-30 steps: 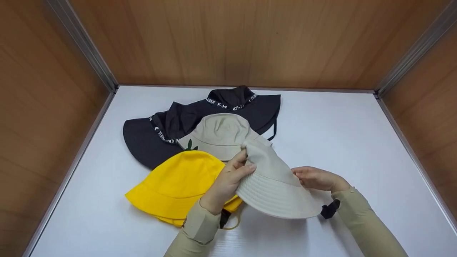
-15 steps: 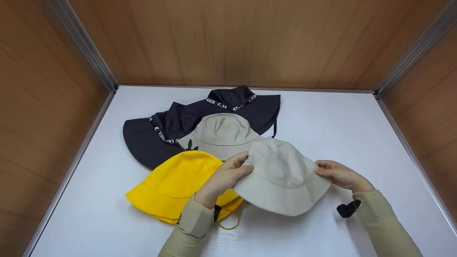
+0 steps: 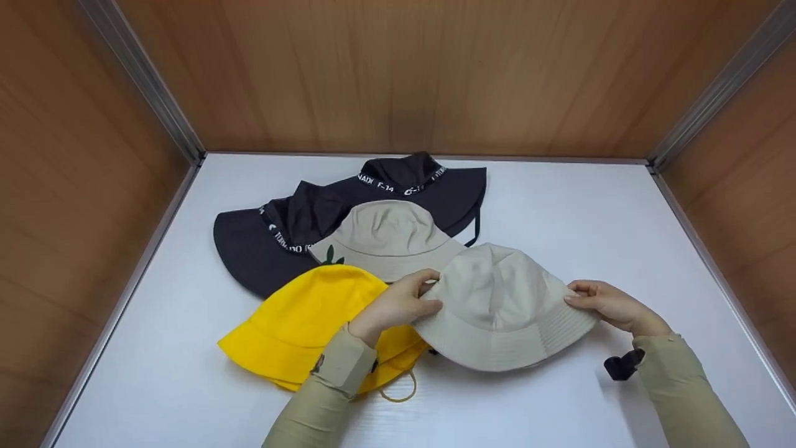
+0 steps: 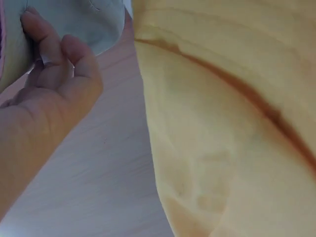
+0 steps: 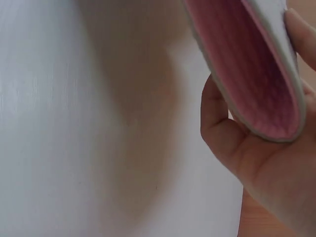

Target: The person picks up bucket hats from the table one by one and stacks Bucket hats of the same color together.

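A pale cream bucket hat [image 3: 497,311] is held crown up between both hands, over the right of the hat pile. My left hand [image 3: 398,305] pinches its left side between thumb and fingers. At the opposite side, my right hand [image 3: 612,306] grips the brim. In the right wrist view the folded brim [image 5: 247,74] shows a pink lining. Under my left forearm lies a yellow bucket hat [image 3: 311,317], partly covered. Behind it rests a beige bucket hat [image 3: 392,230] with a green leaf print at its left.
Two black wide-brimmed hats [image 3: 249,249] with white lettering lie at the back left, overlapped by the beige one. A thin yellow cord loop [image 3: 404,392] lies by the yellow hat. Wooden walls [image 3: 398,74] enclose the white table [image 3: 559,205] at back and sides.
The right hand has taken hold of the cream hat's right brim and moved right. The hat has turned from hanging sideways to crown up, its brim spread between both hands.
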The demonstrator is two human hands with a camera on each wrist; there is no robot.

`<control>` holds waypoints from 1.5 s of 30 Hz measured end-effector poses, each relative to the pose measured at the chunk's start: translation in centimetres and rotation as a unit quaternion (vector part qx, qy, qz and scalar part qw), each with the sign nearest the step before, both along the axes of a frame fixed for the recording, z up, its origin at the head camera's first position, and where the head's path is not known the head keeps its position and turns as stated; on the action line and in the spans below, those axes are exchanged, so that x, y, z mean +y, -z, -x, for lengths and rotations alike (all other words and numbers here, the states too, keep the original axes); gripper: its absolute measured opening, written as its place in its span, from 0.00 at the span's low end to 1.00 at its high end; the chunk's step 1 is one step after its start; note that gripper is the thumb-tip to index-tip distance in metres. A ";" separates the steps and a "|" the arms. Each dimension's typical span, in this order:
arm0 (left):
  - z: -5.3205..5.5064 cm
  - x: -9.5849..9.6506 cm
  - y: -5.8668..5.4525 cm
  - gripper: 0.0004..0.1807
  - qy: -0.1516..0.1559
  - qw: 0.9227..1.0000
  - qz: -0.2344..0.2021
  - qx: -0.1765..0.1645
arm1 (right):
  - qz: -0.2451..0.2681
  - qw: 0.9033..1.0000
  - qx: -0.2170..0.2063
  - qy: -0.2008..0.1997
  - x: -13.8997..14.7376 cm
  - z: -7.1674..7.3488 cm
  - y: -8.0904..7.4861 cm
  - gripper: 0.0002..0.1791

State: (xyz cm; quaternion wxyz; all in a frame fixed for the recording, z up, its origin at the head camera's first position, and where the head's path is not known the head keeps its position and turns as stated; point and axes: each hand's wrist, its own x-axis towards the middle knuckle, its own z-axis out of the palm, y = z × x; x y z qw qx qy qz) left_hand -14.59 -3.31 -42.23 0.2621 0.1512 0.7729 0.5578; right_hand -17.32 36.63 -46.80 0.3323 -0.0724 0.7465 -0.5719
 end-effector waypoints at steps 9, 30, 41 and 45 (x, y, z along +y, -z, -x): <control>1.0 1.4 0.4 0.20 0.023 0.994 0.100 0.043 | -0.082 0.996 0.027 0.006 0.9 -0.3 0.0 0.07; 2.3 7.0 1.8 0.22 0.002 0.948 0.310 0.076 | -0.235 0.970 0.052 0.025 2.5 -0.5 0.9 0.19; 1.4 9.1 3.2 0.08 0.007 0.903 0.410 0.132 | -0.313 0.945 0.096 0.007 2.6 -0.5 0.6 0.17; 1.1 9.2 3.6 0.07 0.016 0.894 0.427 0.138 | -0.337 0.936 0.106 -0.009 2.7 -0.5 0.5 0.14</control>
